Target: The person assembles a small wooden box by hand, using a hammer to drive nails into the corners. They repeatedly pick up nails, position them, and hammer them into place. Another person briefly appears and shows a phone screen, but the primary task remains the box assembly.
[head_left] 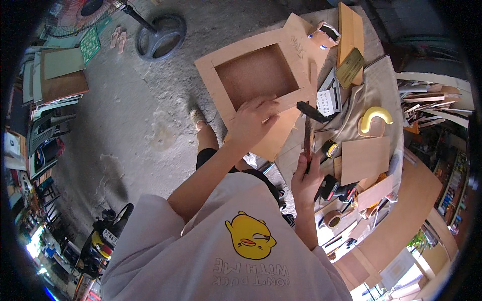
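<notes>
A light-brown wooden frame (pixel 246 44) with a rectangular opening over a darker recessed panel lies at the table's left edge. My left hand (pixel 253 120) holds its near strip, fingers bent over the wood; whether something small sits between finger and thumb I cannot tell. My right hand (pixel 307 175) is closed round the wooden handle of a hammer (pixel 309 135). The hammer's black head (pixel 311 112) is beside the frame's near right corner, to the right of my left fingers. Under the frame, a thin brown board (pixel 276 138) sticks out.
On the cloth-covered table (pixel 371 85) lie a yellow curved object (pixel 376 118), a tape measure (pixel 329 148), brown boards (pixel 365 159), a power drill (pixel 329 188) and a roll of tape (pixel 332 219). A fan's round base (pixel 160 37) stands on the floor (pixel 150 110); a motorcycle (pixel 103 241) is at lower left.
</notes>
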Tool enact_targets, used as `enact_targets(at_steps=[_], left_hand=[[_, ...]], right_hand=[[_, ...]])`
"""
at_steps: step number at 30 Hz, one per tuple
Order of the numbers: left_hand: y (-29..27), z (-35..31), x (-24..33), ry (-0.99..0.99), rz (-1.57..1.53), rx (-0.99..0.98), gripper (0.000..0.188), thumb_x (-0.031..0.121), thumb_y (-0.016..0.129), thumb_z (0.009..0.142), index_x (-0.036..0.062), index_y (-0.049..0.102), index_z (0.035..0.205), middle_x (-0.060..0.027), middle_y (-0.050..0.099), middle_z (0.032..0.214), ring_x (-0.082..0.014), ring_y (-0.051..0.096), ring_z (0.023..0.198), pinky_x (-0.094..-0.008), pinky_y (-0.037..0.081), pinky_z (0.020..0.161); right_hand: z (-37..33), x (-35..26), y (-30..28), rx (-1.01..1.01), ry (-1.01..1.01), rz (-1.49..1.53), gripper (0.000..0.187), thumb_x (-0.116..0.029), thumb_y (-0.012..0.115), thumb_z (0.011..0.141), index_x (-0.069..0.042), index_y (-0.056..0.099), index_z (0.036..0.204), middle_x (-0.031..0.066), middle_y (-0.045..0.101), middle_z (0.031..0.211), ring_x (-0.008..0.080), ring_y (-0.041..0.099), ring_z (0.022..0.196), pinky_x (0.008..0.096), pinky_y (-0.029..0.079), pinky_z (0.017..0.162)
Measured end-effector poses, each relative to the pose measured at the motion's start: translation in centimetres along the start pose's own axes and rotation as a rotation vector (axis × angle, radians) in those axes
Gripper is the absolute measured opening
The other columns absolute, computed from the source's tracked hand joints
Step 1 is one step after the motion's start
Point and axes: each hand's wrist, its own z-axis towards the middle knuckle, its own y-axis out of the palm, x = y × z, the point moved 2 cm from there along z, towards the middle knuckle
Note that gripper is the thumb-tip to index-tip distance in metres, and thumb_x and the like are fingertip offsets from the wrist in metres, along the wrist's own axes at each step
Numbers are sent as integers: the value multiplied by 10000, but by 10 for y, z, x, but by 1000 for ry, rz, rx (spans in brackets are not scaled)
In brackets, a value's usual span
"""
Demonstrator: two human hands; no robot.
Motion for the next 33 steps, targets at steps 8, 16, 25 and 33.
enact_targets(at_steps=[8, 16, 25, 33], left_hand=[[-18, -9, -21, 199, 235, -153, 200, 288, 712, 891, 185, 733, 1061, -21, 710, 1118, -195, 717, 914, -371, 471, 913], [-16, -9, -24, 243, 250, -102, 190, 306, 709, 890, 200, 742, 1044, 13, 710, 1102, -159, 716, 886, -360, 459, 823], [-19, -4, -18, 204, 232, -135, 183, 309, 705, 894, 193, 737, 1033, 14, 715, 1129, -163, 716, 896, -374, 466, 841], [-16, -9, -20, 206, 237, -111, 203, 309, 711, 890, 198, 742, 1058, 6, 716, 1141, -168, 720, 903, -367, 466, 842]], right_hand=[[-11, -5, 0, 99, -62, 23, 126, -135, 572, 1032, -16, 593, 1066, 218, 670, 761, 428, 706, 704, 443, 541, 567], [-10, -7, 7, 181, -49, 112, 138, -157, 587, 1021, -26, 562, 987, 188, 638, 716, 355, 680, 618, 427, 497, 526], [-11, -8, 6, 191, -155, 96, 143, -143, 551, 1041, -4, 540, 1006, 225, 599, 679, 409, 635, 561, 463, 471, 500], [-14, 9, 11, 97, -56, -32, 145, -161, 573, 1032, -17, 591, 1022, 216, 621, 702, 439, 666, 624, 482, 502, 527]])
